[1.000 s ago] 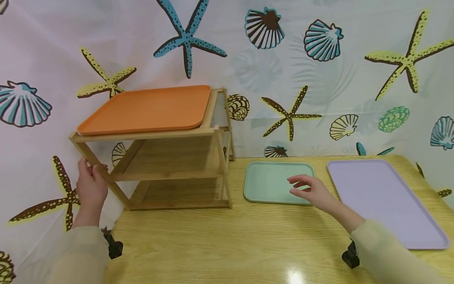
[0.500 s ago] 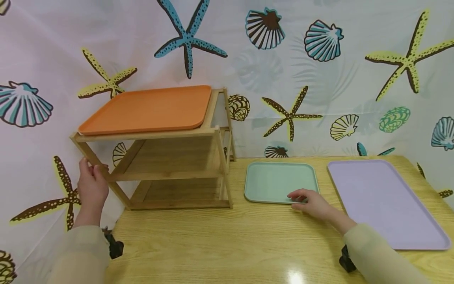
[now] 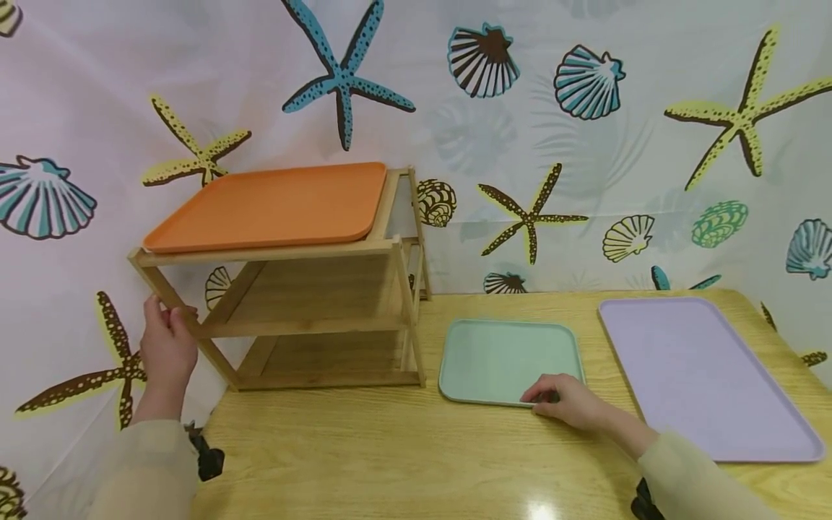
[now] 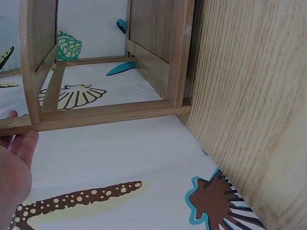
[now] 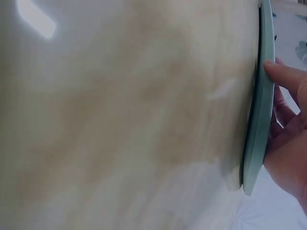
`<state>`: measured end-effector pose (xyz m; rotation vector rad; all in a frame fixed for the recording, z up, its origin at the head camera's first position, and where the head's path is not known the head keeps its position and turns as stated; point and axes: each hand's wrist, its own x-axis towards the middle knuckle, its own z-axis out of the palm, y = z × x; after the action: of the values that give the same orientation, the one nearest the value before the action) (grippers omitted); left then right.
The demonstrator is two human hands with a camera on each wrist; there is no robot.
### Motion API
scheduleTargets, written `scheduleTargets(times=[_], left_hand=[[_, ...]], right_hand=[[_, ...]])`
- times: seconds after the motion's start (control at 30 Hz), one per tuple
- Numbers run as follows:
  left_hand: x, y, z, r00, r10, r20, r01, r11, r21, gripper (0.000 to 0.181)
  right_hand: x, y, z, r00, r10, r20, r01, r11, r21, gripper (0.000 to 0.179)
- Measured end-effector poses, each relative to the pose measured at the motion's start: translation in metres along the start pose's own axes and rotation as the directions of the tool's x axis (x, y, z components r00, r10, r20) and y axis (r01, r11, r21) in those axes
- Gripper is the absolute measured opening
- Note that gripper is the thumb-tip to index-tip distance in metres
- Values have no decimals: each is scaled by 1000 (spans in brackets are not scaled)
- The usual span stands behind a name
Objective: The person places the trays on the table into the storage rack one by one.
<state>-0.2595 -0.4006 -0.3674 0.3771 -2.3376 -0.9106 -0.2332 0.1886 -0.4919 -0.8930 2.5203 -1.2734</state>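
Observation:
In the head view my left hand (image 3: 169, 354) grips the left front post of a three-level wooden shelf rack (image 3: 312, 326). The left wrist view shows the fingers wrapped at the post (image 4: 110, 113). At the near rim of a small mint-green tray (image 3: 494, 357), my right hand (image 3: 572, 401) pinches the edge right of its middle. Seen from the right wrist, the thumb lies against the outer side of the green rim (image 5: 261, 112), and the other fingers reach over onto its inner side. The green tray lies low over the table, right of the rack.
An orange tray (image 3: 273, 208) sits on the rack's top level. To the right, a large lavender tray (image 3: 702, 375) lies on the wooden table (image 3: 364, 462). A white cloth with starfish and shells (image 3: 455, 159) hangs behind and at both sides.
My right hand has come down from above the green tray, taken hold of its near rim and drawn it a little toward me. My left hand stays on the rack's post.

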Motion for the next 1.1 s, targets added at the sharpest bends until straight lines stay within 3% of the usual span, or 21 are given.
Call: scheduleTargets(times=[0.2, 0.3, 0.47, 0.6, 0.7, 0.8, 1.1], left_hand=[[1, -2, 0, 1000, -9, -4, 9, 1000, 4, 38], [1, -3, -1, 1000, -19, 5, 19, 1000, 4, 38], [1, -3, 0, 999, -31, 18, 31, 999, 7, 39], [1, -3, 1, 999, -36, 22, 36, 999, 11, 40], [1, -2, 1, 999, -29, 20, 29, 1000, 13, 40], [1, -1, 1, 1000, -26, 16, 26, 1000, 13, 40], [0, 0, 0, 998, -59, 27, 58, 998, 16, 40]], right_hand=[[-15, -6, 4, 998, -34, 59, 29, 997, 78, 16], [-21, -6, 1, 999, -29, 40, 25, 995, 100, 17], [-30, -1, -17, 992, 38, -121, -30, 997, 72, 23], [-37, 6, -33, 954, 108, -280, -117, 993, -16, 27], [-43, 12, -41, 930, 150, -335, -184, 980, -73, 31], [-47, 18, -42, 928, 182, -327, -218, 973, -77, 36], [-41, 25, -38, 952, 178, -250, -205, 975, -83, 40]])
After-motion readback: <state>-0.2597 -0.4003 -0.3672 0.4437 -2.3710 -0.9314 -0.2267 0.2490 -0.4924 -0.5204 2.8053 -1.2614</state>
